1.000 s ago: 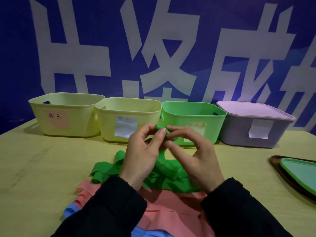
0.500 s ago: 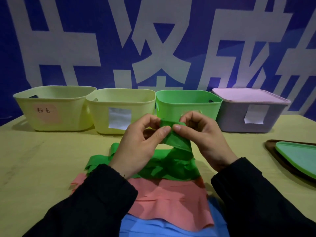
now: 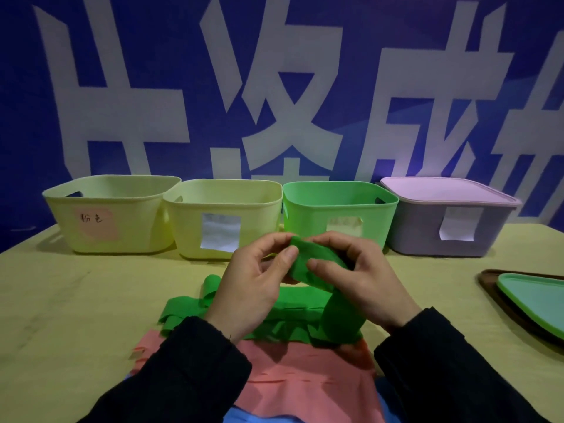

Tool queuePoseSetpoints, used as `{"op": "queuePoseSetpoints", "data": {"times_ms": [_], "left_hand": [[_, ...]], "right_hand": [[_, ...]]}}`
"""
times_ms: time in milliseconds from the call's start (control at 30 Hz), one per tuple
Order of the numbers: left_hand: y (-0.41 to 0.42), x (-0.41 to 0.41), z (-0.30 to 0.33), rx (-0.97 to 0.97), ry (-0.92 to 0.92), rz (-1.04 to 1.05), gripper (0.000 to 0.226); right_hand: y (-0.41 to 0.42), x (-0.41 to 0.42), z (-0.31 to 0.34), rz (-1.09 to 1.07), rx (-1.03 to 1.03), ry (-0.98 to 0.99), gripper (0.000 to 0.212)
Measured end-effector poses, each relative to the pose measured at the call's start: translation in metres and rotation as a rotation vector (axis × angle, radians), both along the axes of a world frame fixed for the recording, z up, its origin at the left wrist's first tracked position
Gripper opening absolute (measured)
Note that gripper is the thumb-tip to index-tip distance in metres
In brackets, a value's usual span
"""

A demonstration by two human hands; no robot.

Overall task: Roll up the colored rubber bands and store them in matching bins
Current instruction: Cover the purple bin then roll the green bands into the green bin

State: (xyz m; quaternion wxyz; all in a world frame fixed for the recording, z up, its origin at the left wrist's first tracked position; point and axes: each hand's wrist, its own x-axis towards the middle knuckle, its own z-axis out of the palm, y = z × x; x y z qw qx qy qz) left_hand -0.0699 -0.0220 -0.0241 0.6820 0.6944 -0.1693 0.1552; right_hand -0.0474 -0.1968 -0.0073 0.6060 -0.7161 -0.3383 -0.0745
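Left hand: I see my left hand [image 3: 253,288] raised over the table [image 3: 76,315], thumb and curled fingers pinching the green band [image 3: 308,267].
Right hand: my right hand [image 3: 363,279] pinches the same strip's other side.
Band: thin, matte, flat ribbon, trailing down onto the green pile [image 3: 293,319].
Bins: smooth plastic, rounded corners; green bin [image 3: 338,206] just behind.

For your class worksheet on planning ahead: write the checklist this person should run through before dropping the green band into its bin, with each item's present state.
1. Left hand pinches the green band: ok.
2. Right hand pinches it too: ok.
3. Band fully rolled: not ok, a long tail hangs to the table.
4. Green bin open: ok.
5. Green bin empty: cannot tell.
6. Purple bin open: not ok, lid on.
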Motion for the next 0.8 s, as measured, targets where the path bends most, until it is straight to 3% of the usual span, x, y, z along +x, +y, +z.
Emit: {"op": "queuePoseSetpoints", "data": {"times_ms": [200,333,467,800], "left_hand": [[0.002,-0.002,0.004,-0.020,0.007,0.007,0.027],[0.004,-0.003,0.006,-0.065,-0.023,0.029,0.031],[0.006,-0.003,0.009,-0.168,-0.010,0.041,0.036],[0.003,-0.004,0.003,-0.069,-0.036,-0.064,0.026]], "right_hand": [[-0.002,-0.002,0.003,-0.008,-0.019,-0.014,0.012],[-0.008,0.001,0.009,-0.059,0.088,0.029,0.018],[-0.012,0.000,0.010,-0.046,0.146,0.066,0.004],[-0.003,0.000,0.002,-0.131,0.070,-0.027,0.010]]}}
